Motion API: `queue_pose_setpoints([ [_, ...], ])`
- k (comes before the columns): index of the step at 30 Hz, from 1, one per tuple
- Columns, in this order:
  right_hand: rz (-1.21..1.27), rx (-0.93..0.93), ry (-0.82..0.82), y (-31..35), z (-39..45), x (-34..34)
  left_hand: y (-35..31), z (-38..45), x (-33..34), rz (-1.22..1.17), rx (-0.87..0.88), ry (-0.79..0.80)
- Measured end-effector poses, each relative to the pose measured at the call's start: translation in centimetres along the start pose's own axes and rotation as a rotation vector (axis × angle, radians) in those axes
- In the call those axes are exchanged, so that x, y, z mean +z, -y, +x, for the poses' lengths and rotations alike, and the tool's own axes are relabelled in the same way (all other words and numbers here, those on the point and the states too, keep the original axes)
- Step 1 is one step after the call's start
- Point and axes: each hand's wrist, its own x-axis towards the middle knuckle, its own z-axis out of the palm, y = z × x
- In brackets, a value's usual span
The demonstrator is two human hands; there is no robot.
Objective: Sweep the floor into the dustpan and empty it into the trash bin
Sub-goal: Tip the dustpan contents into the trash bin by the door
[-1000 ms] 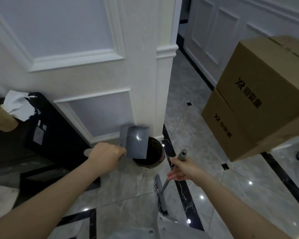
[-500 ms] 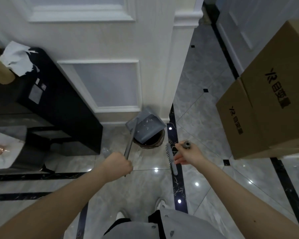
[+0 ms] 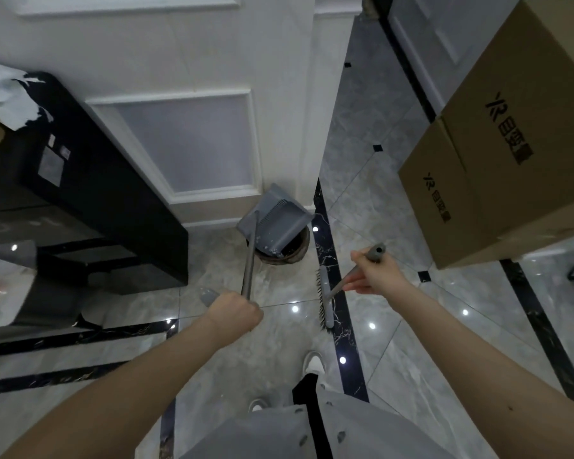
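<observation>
left hand (image 3: 234,311) grips the dustpan (image 3: 274,223) handle, tipping it over the trash bin (image 3: 297,251) to empty; right hand (image 3: 376,274) fingers clamp the broom (image 3: 325,298) aside.

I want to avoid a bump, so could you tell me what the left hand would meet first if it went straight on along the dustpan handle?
Probably the trash bin rim beneath the dustpan; depth is unclear.

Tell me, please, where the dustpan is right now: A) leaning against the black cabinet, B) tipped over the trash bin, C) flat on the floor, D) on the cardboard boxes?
B: the left hand holds the dustpan by its long handle, tilted over the trash bin.
</observation>
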Motion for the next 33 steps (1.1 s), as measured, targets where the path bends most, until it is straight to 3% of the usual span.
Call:
queue_pose_setpoints([
  [1, -0.004, -0.001, 0.003, -0.2, -0.1, 0.1, -0.2, -0.1, -0.6, 0.068, 0.015, -0.044],
  [5, -0.004, -0.008, 0.003, -0.8, -0.7, 0.2, -0.6, 0.4, -1.2, 0.084, 0.033, 0.053],
  [7, -0.002, -0.009, 0.010, -1.0, -0.8, 0.1, -0.6, 0.3, -1.6, 0.140, -0.026, -0.017],
  [11, 0.007, -0.012, 0.013, -1.0, -0.7, -0.3, 0.0, 1.5, -1.7, -0.008, -0.185, 0.032],
  [15, 0.009, -0.029, 0.035, -0.6, -0.4, -0.5, -1.3, 2.3, -1.5, 0.121, -0.018, 0.053],
  [22, 0.000, -0.070, 0.028, 0.4, 0.6, -0.9, -0.1, 1.8, -2.5, 0.113, -0.094, 0.007],
  [25, 0.001, -0.086, 0.023, 1.0, 1.4, -1.1, -0.8, 1.7, -2.7, 0.161, -0.002, 0.095],
  [33, -0.010, -0.092, 0.002, 2.6, 2.5, -1.6, 0.1, 2.0, -2.9, 0.091, -0.220, 0.068],
])
